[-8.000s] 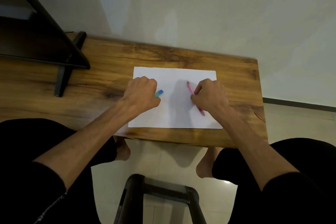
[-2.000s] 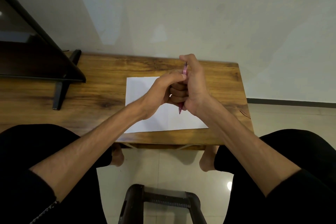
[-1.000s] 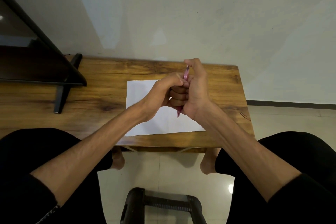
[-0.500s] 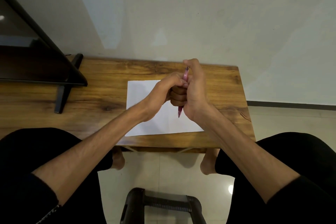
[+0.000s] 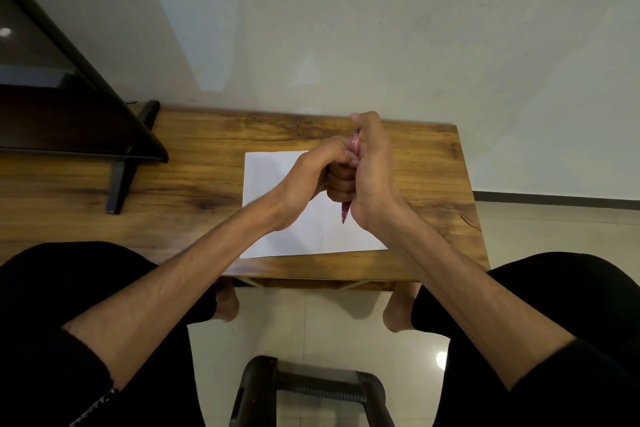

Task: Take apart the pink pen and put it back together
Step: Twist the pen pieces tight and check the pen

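Observation:
I hold the pink pen point(image 5: 346, 212) upright above the white paper sheet point(image 5: 273, 173). My right hand point(image 5: 372, 177) is wrapped around its barrel, thumb raised beside the pen's top end. My left hand point(image 5: 311, 172) pinches the upper part of the pen with its fingertips, pressed against my right hand. Only the pen's lower tip and a short pink stretch near the top show; the rest is hidden inside my fingers.
The paper lies on a small wooden table point(image 5: 194, 184). A black monitor on a stand point(image 5: 117, 180) sits at the left. A white wall is right behind the table. A dark stool point(image 5: 311, 388) stands between my knees.
Eight seconds ago my hands lay apart on the paper, the left on a blue-green piece. Since then both hands joined around the raised pen; over the last second they barely moved.

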